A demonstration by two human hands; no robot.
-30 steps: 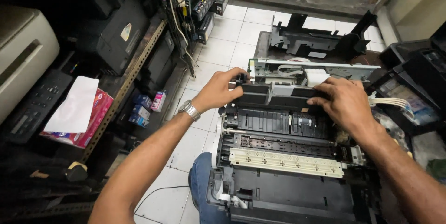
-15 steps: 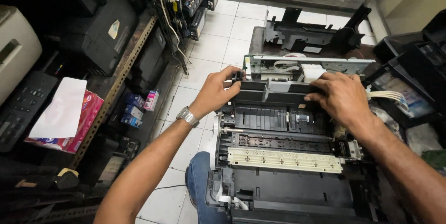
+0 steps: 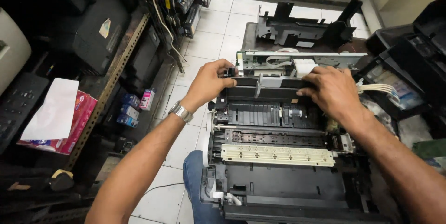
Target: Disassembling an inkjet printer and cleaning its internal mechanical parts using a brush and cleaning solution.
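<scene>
An opened black printer (image 3: 278, 182) with its cover off rests on my lap, its rollers and a cream ribbed strip (image 3: 277, 154) exposed. Across its back lies a dark crossbar (image 3: 274, 84) under a grey metal carriage frame (image 3: 302, 57). My left hand (image 3: 209, 82), with a metal watch (image 3: 180, 111) on the wrist, grips the left end of the crossbar. My right hand (image 3: 332, 91) is closed over the bar's right part, next to a white block (image 3: 304, 67). A bundle of white tubes (image 3: 378, 88) runs off to the right.
Metal shelving (image 3: 111, 82) on the left holds black printers, small ink boxes (image 3: 130, 110) and a red box with white paper (image 3: 55, 117). A black printer part (image 3: 306, 26) lies on the white tiled floor (image 3: 218, 33) behind. More black machines (image 3: 418, 52) stand at the right.
The view has shifted slightly; both hands stay on the crossbar at the back of the printer, with the grip much the same.
</scene>
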